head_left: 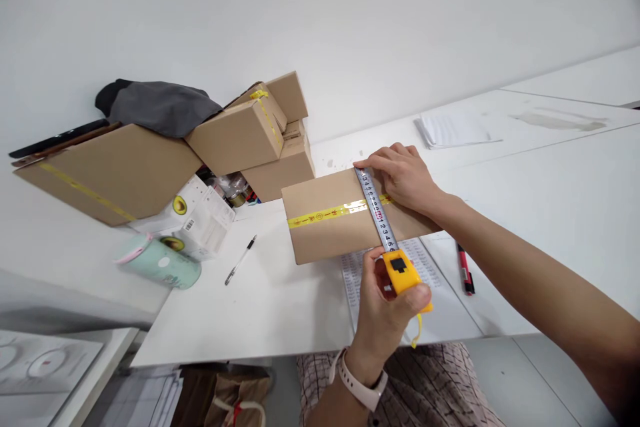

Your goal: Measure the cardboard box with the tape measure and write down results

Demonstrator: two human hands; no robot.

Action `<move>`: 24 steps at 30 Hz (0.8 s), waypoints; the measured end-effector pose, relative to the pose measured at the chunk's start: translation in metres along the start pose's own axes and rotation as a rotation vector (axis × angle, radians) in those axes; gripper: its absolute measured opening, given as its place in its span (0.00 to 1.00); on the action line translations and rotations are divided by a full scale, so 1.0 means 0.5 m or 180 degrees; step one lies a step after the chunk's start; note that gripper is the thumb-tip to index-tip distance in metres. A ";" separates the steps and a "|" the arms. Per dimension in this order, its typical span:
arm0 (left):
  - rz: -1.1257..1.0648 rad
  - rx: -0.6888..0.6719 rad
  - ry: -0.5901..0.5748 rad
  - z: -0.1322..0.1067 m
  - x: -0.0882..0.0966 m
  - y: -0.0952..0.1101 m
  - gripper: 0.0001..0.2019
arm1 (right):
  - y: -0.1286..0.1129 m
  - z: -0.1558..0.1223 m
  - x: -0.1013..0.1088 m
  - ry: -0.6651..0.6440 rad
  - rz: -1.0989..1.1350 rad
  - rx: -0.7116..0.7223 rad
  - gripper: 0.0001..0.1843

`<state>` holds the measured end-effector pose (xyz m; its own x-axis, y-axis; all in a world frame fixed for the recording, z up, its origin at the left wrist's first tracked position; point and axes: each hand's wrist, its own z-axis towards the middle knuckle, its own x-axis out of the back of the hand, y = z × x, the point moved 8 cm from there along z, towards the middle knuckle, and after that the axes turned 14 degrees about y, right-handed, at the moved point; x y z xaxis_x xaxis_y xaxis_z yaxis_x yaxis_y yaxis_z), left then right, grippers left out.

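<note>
Mint-green fabric-looking pouch [167, 267] lies at the near left of the desk [280, 320], against a white carton [187, 213] printed with avocados, with stacked cardboard boxes [235, 137] on the far side; a slim pen [241, 260] rests apart, further right. Next comes the brown box [330, 240], at mid-desk, its upper face crossed lengthwise by a strip of glossy yellow packing tape [320, 216]. Its cardboard looks stiff yet easily dented, and it is probably light, though its contents are hidden; opposite long edges should give the surest hold, since the glossy strip may be slick. Across its width lies the tape measure's metal blade [379, 213], thin and springy by its look, apt to kink or snap back if freed. The left hand [383, 307] is closed around the tape measure [406, 275] at the box's near edge, thumb on one side and fingers on the other; that compact yellow case, seemingly hard plastic, suits just such a pinch along its sides. To the far right, the right hand [405, 177] presses the blade's end at the box's far edge, its other fingers partly hidden. Beyond, nearer the right, lies a red-and-black marker [465, 270].
</note>
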<state>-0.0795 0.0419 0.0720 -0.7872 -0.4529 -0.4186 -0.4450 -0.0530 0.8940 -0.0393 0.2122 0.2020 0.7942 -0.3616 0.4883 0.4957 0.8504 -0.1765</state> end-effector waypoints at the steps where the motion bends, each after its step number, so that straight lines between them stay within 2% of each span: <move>1: 0.0010 -0.0009 0.0009 0.000 0.000 0.000 0.33 | 0.000 0.000 0.000 -0.0004 -0.0009 -0.0001 0.26; 24: -0.0024 0.0012 -0.0009 -0.001 -0.003 -0.006 0.32 | 0.001 -0.005 0.002 0.0068 0.0031 -0.0025 0.26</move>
<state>-0.0768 0.0422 0.0699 -0.7850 -0.4500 -0.4257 -0.4524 -0.0530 0.8902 -0.0375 0.2111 0.2004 0.8064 -0.3615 0.4681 0.4905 0.8509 -0.1879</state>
